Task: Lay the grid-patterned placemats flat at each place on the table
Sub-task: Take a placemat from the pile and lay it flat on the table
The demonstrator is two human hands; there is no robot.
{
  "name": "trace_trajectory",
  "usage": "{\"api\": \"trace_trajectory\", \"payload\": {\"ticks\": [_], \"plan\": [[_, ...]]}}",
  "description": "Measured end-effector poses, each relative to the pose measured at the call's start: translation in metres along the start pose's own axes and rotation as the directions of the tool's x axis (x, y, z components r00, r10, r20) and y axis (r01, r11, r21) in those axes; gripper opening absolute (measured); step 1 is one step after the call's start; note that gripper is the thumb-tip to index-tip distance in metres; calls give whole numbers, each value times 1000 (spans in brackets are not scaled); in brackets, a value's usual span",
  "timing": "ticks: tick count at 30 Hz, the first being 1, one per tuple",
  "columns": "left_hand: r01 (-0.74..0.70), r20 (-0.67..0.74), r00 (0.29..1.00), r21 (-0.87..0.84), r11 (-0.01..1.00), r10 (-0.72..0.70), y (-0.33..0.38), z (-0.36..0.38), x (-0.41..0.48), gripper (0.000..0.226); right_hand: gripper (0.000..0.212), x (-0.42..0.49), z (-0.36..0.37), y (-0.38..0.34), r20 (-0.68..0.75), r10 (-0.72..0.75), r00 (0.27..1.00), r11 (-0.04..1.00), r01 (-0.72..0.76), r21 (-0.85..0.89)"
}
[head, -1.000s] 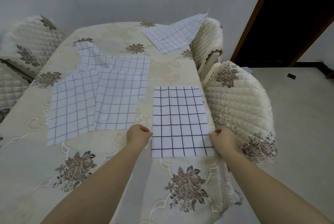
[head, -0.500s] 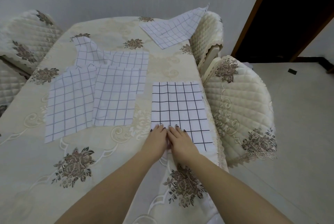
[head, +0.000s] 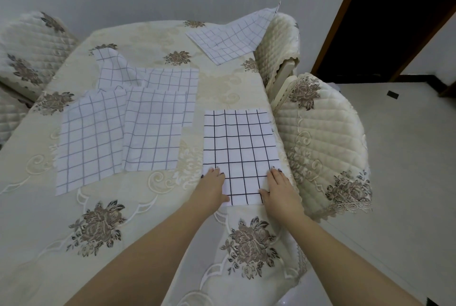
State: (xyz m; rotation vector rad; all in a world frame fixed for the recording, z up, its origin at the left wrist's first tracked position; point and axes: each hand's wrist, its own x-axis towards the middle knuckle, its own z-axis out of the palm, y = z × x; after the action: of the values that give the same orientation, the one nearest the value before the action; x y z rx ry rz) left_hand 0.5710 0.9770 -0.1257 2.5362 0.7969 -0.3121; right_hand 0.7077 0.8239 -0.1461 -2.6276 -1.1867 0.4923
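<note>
A white placemat with a bold black grid [head: 238, 147] lies flat near the table's right edge. My left hand [head: 213, 186] rests palm down on its near left corner, and my right hand [head: 277, 187] presses its near right corner, fingers flat and holding nothing. Three paler grid placemats overlap in the table's middle: one at the left [head: 90, 140], one beside it [head: 154, 130], and a rumpled one behind [head: 148, 76]. Another placemat [head: 232, 36] lies at the far right, its corner draped against a chair back.
The table [head: 123, 219] wears a cream embroidered cloth with brown flowers. Two quilted chairs [head: 323, 140] [head: 280, 46] stand tight against the right edge, another chair [head: 27, 54] at the far left. A dark doorway [head: 394, 21] opens at the right beyond tiled floor.
My hands, together at the middle of the mat's near edge half a second ago, have slid apart to its two near corners. The mat lies flatter.
</note>
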Motion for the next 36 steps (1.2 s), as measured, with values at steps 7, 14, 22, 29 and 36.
{"api": "trace_trajectory", "payload": {"ticks": [7,14,22,29,36], "plan": [[16,-329,942,-137,990,-61,-9,-35,38,47,44,56,-15,-33,-199,-136,971,987,149,52],[100,-261,958,-89,991,-120,-23,-66,117,31,46,143,-24,-73,-124,-231,965,968,240,68],[113,-176,977,-43,993,-119,-23,-61,161,40,45,199,-11,-93,-23,-260,965,959,261,109],[143,-154,978,4,990,-141,-24,-58,165,44,51,203,0,-50,-36,-266,963,959,260,-112],[116,-132,985,63,991,-107,-24,-59,164,42,49,194,-18,-3,-64,-147,987,976,134,-170]]}}
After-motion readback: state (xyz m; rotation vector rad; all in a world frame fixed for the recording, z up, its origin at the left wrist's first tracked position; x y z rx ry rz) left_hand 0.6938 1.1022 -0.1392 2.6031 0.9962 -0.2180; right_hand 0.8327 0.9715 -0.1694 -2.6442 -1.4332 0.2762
